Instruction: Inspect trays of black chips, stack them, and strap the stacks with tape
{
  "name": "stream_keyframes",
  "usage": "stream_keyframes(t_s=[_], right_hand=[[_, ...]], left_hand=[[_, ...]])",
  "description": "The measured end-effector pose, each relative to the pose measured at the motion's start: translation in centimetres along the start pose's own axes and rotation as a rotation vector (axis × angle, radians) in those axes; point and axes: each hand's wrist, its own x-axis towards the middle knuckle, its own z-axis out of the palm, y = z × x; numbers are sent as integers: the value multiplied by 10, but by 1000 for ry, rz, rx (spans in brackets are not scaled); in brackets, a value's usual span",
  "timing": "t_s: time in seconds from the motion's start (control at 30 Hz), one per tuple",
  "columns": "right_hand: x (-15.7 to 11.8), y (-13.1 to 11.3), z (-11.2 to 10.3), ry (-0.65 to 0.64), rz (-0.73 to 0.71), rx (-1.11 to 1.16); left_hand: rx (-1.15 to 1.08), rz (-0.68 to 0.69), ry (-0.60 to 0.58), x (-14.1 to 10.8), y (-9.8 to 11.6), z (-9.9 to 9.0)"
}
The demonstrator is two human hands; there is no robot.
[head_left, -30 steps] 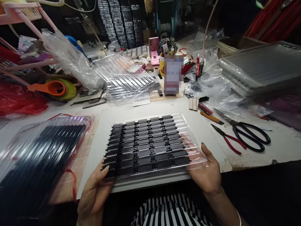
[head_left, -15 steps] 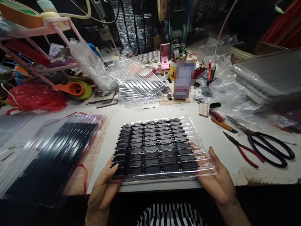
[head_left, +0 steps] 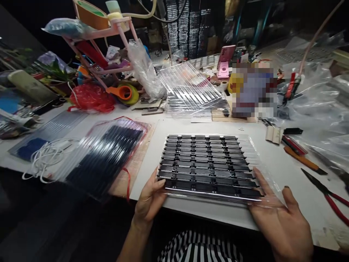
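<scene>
A clear plastic tray [head_left: 261, 153] holds rows of black slotted connector strips [head_left: 201, 160] and is tilted slightly over the front of the white work surface. My left hand [head_left: 152, 196] grips its near left corner, thumb on top and fingers beneath. Under the near right corner, my right hand [head_left: 283, 218] supports the tray with its fingers, which show through the clear plastic. The right thumb stands up, off the tray. To the left lies another clear tray [head_left: 109, 156] filled with dark strips, partly blurred.
White cable [head_left: 49, 156] lies coiled at far left. Clear ribbed trays [head_left: 191, 91] are stacked behind. A pink rack [head_left: 122, 29] stands back left. Pliers [head_left: 324, 193] and an orange-handled cutter [head_left: 302, 160] lie right, near loose plastic bags [head_left: 313, 105]. Red ribbon [head_left: 128, 182] hangs near the front edge.
My view has swung left, so the bench appears shifted right and more shows at far left. Both hands still hold the tray; the right palm now sits more open, its thumb farther from the tray.
</scene>
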Motion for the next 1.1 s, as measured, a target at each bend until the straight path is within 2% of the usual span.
stream_keyframes(t_s=[0.13,0.37,0.63,0.9,1.1], right_hand=[[-1,1,0,25,-20,-42],[-3,2,0,-4,-30,-83],[0,-2,-2,91,14,-74],[1,-3,1,34,40,-67],[1,-8,3,-53,70,0]], left_hand=[[4,9,-13,0,1,-2],[10,23,-20,0,1,-1],[13,-20,-12,-1,3,0],[11,-22,-6,0,3,-2],[27,-26,61,0,4,0]])
